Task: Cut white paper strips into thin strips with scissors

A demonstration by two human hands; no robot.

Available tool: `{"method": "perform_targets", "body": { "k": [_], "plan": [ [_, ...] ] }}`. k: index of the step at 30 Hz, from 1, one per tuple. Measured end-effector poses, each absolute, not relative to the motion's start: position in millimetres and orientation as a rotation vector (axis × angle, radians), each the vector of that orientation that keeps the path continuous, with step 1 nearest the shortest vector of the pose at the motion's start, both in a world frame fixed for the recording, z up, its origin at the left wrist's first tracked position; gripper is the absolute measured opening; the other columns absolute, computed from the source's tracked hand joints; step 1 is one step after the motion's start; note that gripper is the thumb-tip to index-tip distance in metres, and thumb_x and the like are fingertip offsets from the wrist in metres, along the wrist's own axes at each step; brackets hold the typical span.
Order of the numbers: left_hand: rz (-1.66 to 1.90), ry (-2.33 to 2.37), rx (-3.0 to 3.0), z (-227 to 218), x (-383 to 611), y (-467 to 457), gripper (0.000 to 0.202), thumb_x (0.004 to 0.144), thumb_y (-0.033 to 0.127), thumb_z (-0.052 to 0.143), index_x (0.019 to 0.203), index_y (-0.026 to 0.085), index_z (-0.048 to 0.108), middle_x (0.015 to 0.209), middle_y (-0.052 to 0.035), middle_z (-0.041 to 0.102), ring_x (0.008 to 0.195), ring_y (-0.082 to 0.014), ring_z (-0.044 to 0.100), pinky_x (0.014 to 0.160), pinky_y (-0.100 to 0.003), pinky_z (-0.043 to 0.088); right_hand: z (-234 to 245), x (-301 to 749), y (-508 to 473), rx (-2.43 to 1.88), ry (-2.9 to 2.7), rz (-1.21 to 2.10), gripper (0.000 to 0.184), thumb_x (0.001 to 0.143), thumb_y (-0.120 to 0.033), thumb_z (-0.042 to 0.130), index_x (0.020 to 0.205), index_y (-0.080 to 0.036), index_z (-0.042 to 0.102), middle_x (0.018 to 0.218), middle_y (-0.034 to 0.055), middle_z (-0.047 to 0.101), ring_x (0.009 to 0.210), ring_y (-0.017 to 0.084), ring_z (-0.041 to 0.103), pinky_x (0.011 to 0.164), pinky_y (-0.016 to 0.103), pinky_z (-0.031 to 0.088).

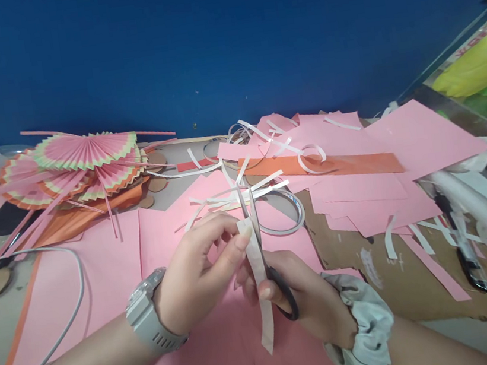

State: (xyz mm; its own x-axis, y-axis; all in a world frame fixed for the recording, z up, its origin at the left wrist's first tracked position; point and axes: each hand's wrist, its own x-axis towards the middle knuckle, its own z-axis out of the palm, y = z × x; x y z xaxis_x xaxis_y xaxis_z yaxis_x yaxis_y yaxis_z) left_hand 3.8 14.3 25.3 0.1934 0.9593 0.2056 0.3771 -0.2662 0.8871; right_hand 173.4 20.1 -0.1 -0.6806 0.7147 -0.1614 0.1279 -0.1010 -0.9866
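My left hand [210, 255], with a grey watch [153, 311] on its wrist, pinches the upper end of a narrow whitish strip [258, 270] between thumb and fingers. The strip hangs down over pink paper [219, 341]. In my right hand [300, 289] is a pair of scissors [285, 296] with black handles. Its blades point away from me, slightly apart, alongside the strip's right edge. I cannot tell whether they touch the strip. A pale scrunchie [363, 322] circles my right wrist. Just beyond the hands lies a roll of tape [298, 223], partly behind the blades.
Pleated paper fans [86, 149] lie at the back left. A grey cable [80, 288] curves along the left. Behind the hands and to the right are pink sheets [425, 134], an orange strip [349, 165] and white offcuts. A pen [472, 266] rests on cardboard [388, 295].
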Motion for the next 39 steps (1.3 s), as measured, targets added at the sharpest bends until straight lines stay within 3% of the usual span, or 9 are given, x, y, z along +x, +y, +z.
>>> {"method": "perform_targets", "body": {
  "k": [11, 22, 30, 39],
  "plan": [
    [1.064, 1.263, 1.765, 23.8, 3.3, 14.6, 0.025, 0.093, 0.027, 0.045, 0.069, 0.020, 0.049, 0.057, 0.0015, 0.054, 0.060, -0.0135, 0.046, 0.068, -0.031, 0.040, -4.0, 174.5, 18.4, -0.909, -1.718, 1.847, 0.056, 0.079, -0.071, 0.047, 0.078, -0.018, 0.062, 0.060, -0.0008, 0.049, 0.059, 0.016, 0.050, 0.056, 0.029, 0.040],
    [0.951, 1.207, 1.672, 22.9, 3.0, 12.7, 0.026, 0.094, 0.029, 0.044, 0.071, 0.020, 0.051, 0.062, -0.0012, 0.058, 0.064, -0.0153, 0.051, 0.068, -0.033, 0.042, -1.3, 174.9, 21.2, -0.822, -1.743, 1.834, 0.059, 0.076, -0.075, 0.046, 0.081, -0.018, 0.059, 0.073, 0.0008, 0.055, 0.064, 0.015, 0.049, 0.059, 0.028, 0.038],
    [0.951, 1.226, 1.666, 22.1, 4.0, 14.5, 0.027, 0.094, 0.030, 0.044, 0.069, 0.020, 0.049, 0.060, -0.0005, 0.056, 0.064, -0.0151, 0.051, 0.070, -0.033, 0.043, 3.0, 170.3, 20.5, -0.882, -1.663, 1.878, 0.061, 0.071, -0.078, 0.049, 0.075, -0.017, 0.056, 0.070, 0.0010, 0.054, 0.063, 0.015, 0.047, 0.057, 0.027, 0.037],
    [0.971, 1.219, 1.663, 22.0, 4.6, 13.1, 0.025, 0.093, 0.030, 0.044, 0.071, 0.020, 0.049, 0.061, -0.0003, 0.055, 0.063, -0.0149, 0.051, 0.067, -0.032, 0.042, 1.8, 172.3, 20.5, -0.874, -1.678, 1.877, 0.058, 0.077, -0.073, 0.049, 0.074, -0.016, 0.060, 0.070, 0.0015, 0.055, 0.064, 0.015, 0.050, 0.058, 0.027, 0.040]
  ]
}}
